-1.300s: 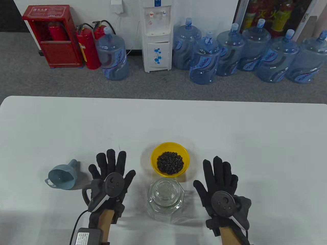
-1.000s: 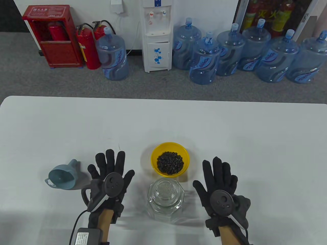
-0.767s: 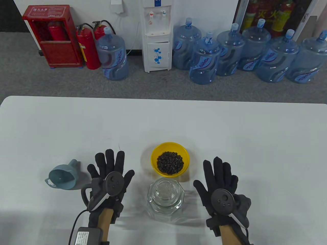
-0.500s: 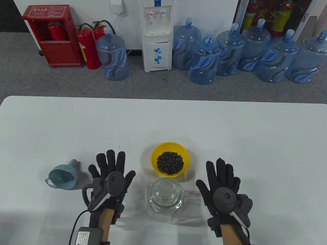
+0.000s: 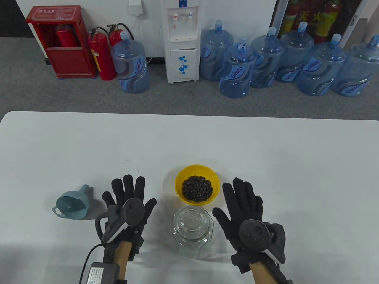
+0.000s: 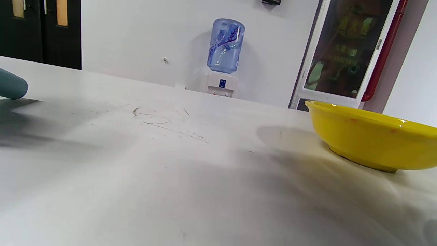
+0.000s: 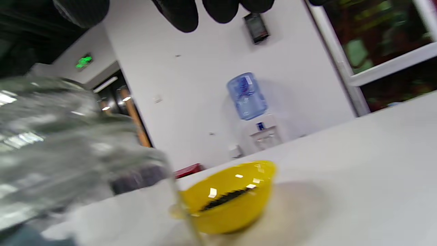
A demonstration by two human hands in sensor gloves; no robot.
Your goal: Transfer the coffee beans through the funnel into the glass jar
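On the white table point(image 5: 266, 153), the left hand point(image 5: 128, 207) lies palm down with its fingers spread wide and straight, holding nothing; whether the palm actually touches the tabletop cannot be told. It sits between the funnel point(image 5: 72, 202) on its left and the glass jar point(image 5: 192, 232) on its right, clear of both.

The right hand point(image 5: 247, 217) is also open, fingers extended and slightly fanned, gripping nothing. It is just beside the jar's right side, its thumb pointing toward the jar's shoulder, with a thin gap showing between them in the table view. Its fingertips point(image 7: 179, 15) hang in at the top of the right wrist view, where the jar point(image 7: 61, 147) fills the left side as a blur.

The jar stands upright near the table's front edge, a knobbed glass lid on its mouth. Just beyond it, nearly touching, is the yellow bowl point(image 5: 179, 180) holding the coffee beans point(image 5: 197, 188). The blue funnel lies on its side well to the left, wide mouth toward the near edge and spout pointing far-right.

Against the far wall stand water bottles point(image 5: 237, 71).
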